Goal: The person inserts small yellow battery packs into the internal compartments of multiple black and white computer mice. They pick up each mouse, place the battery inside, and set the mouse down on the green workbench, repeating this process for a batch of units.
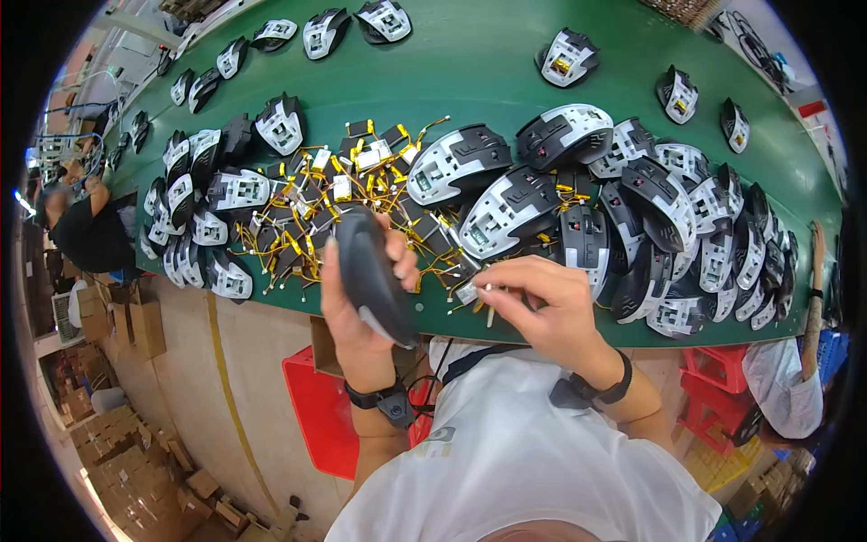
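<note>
Wrapped around a black mouse shell, the left hand has its thumb on one side and fingertips on the other, the tilted shell lying across the palm. Beside it, the right hand presses thumb and forefinger together, apparently on a small pale piece. Wired battery packs lie heaped just beyond both hands.

Cardboard boxes, yellow floor line
</note>
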A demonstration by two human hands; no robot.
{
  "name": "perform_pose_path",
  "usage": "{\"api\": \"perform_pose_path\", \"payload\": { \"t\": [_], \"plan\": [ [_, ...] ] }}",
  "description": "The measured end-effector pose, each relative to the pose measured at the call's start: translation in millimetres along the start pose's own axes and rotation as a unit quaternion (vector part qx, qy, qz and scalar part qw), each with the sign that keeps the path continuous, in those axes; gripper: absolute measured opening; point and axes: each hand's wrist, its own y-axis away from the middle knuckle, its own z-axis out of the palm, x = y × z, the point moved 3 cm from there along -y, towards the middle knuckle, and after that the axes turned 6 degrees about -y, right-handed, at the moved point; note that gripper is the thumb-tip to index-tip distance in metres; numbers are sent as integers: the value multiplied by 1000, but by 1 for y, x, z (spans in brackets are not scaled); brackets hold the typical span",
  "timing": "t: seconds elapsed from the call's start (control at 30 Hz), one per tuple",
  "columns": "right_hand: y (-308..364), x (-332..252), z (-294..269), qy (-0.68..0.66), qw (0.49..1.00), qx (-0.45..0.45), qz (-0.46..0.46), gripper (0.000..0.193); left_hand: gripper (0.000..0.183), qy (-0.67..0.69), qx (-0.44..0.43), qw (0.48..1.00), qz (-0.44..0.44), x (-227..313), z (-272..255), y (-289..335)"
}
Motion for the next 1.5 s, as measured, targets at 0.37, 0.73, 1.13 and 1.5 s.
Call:
{"api": "perform_pose_path", "payload": {
  "t": [0.37,0.73,1.13,1.5],
  "plan": [
    [-7,1,-28,-386,903,70,173,15,54,-32,71,997,-15,-29,27,-11],
    [5,-4,-31,-518,817,14,252,9,51,-158,48,978,129,-41,55,-15],
    [20,-11,-48,-253,944,79,196,12,71,-164,-9,985,49,-61,81,-31],
    [19,-13,-50,-316,916,13,245,12,71,-240,-46,965,93,-63,95,-22]
  ]
}}
